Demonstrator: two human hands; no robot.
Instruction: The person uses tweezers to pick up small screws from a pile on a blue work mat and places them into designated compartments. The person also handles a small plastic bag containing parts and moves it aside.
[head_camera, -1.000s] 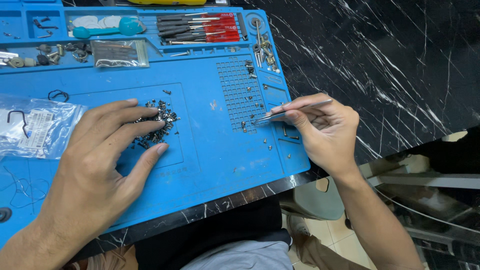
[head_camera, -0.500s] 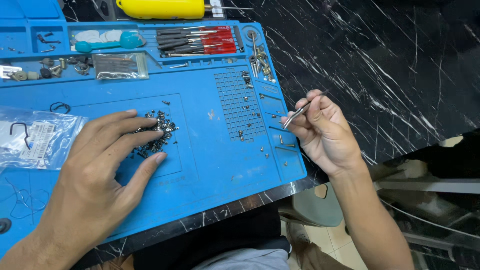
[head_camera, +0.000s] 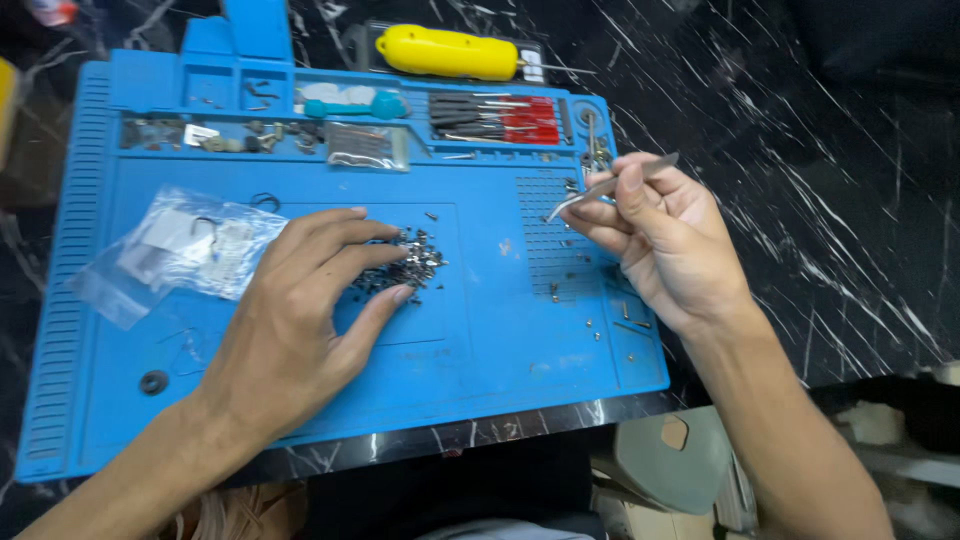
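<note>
I am watching my left hand (head_camera: 300, 310) resting on the blue mat (head_camera: 480, 330), its fingers (head_camera: 385, 300) spread apart and touching the pile of screws (head_camera: 405, 270) at the mat's middle. My right hand (head_camera: 665, 245), fingers clamped on tweezers (head_camera: 605, 187), is hovering over the mat's grid (head_camera: 550, 240). Most screws are lying unsorted; a few are sitting scattered around the grid. The mat is lying on a black marbled worktop (head_camera: 800, 150).

One head-worn camera looks steeply down from close above the blue work mat (head_camera: 480, 340) on the black marble table (head_camera: 800, 200), facing away from the wearer.
</note>
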